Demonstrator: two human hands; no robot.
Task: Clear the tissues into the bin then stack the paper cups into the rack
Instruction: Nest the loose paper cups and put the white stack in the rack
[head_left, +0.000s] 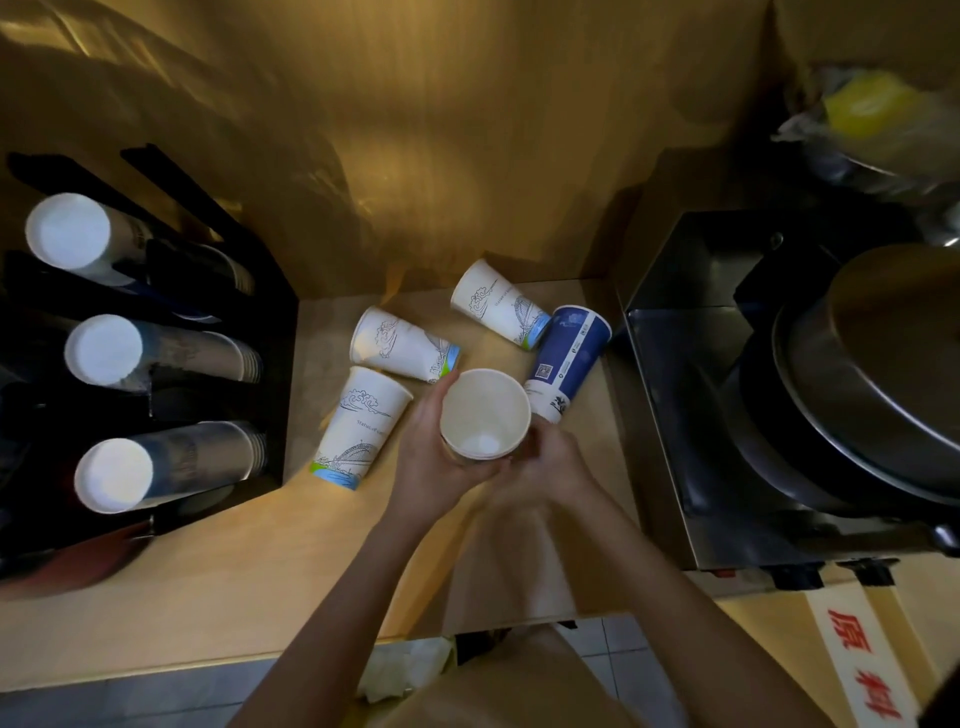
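Two hands — left (441, 457), right (545, 467) — clasp nested cups (485, 415), mouth up; rack (156, 364) lies left, nearer the left hand.

Held cups (484, 415): the outer walls are hidden by the left hand (434, 457) and right hand (545, 462); how many are nested cannot be told.
Right hand: blurred, fingers indistinct.
Rack (249, 291): cut off by the left edge; its dark lower part is unreadable.
Blue cup (569, 358): print too small to read.
Bin (872, 130): blurred, contents unclear.
Red characters (865, 670): cut off at the bottom edge.
Tissue (400, 670): partly behind the left forearm.
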